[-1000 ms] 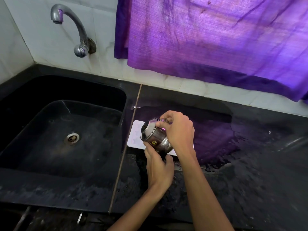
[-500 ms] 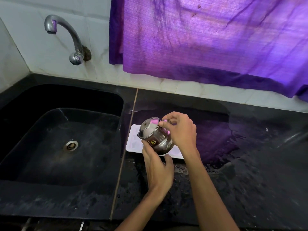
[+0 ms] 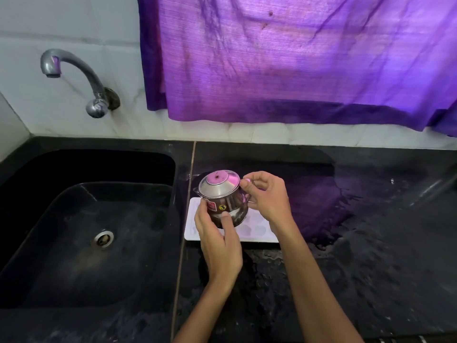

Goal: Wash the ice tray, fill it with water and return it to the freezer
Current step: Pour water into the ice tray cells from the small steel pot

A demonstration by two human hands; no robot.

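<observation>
Both my hands clasp a steel pot (image 3: 223, 199), left hand (image 3: 217, 241) under its belly, right hand (image 3: 265, 194) at its rim, directly above the white ice tray (image 3: 257, 231) lying lengthwise left-to-right on the wet counter (image 3: 358, 243).

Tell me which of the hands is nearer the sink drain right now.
Left. The left hand grips the steel pot from the sink side, over the ice tray's left end. The right hand holds the pot's far side, farther from the drain.

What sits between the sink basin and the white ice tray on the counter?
In the head view, only bare wet black counter and a thin seam line separate the sink from the ice tray.
</observation>
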